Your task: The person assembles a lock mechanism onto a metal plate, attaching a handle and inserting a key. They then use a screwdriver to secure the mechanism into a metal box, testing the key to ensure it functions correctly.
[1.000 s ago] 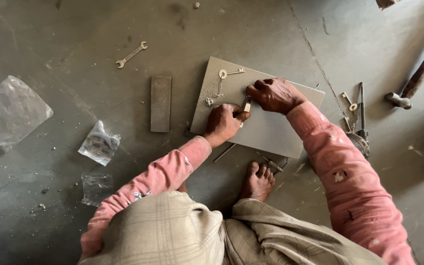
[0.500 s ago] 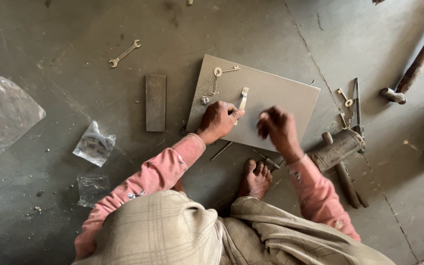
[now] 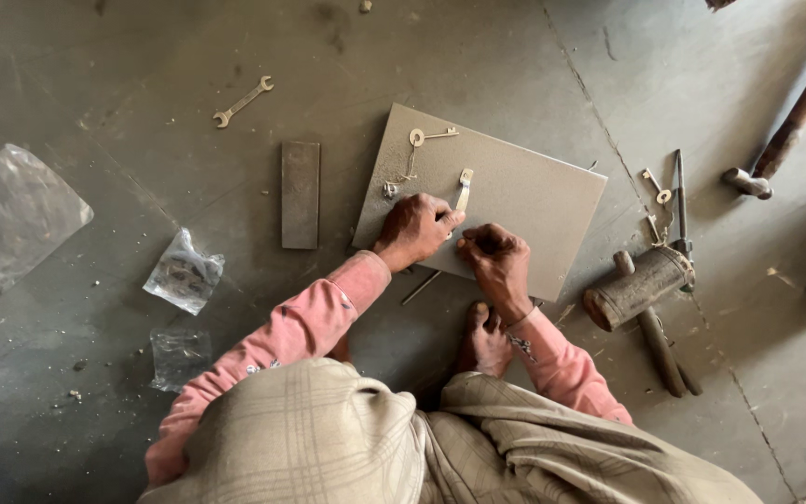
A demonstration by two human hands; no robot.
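panel (image 3: 524, 201): matt grey | wrench (image 3: 243, 101): dull metal | bag (image 3: 184, 273): clear plastic

A spanner (image 3: 243, 101) lies on the floor (image 3: 123, 56), a dark block (image 3: 299, 194) near it. Clear plastic bags (image 3: 184, 273) sit further left. On the right, a mallet (image 3: 644, 297) and a pipe (image 3: 799, 117).

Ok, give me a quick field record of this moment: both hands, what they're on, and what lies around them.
left hand: fingers pressing a small pale metal strip onto the flat grey rectangular board
right hand: curled on the board's near edge; contents not visible
on board: key-like metal piece
left of board: dark rectangular block, open-ended spanner
right of board: wooden-handled mallet
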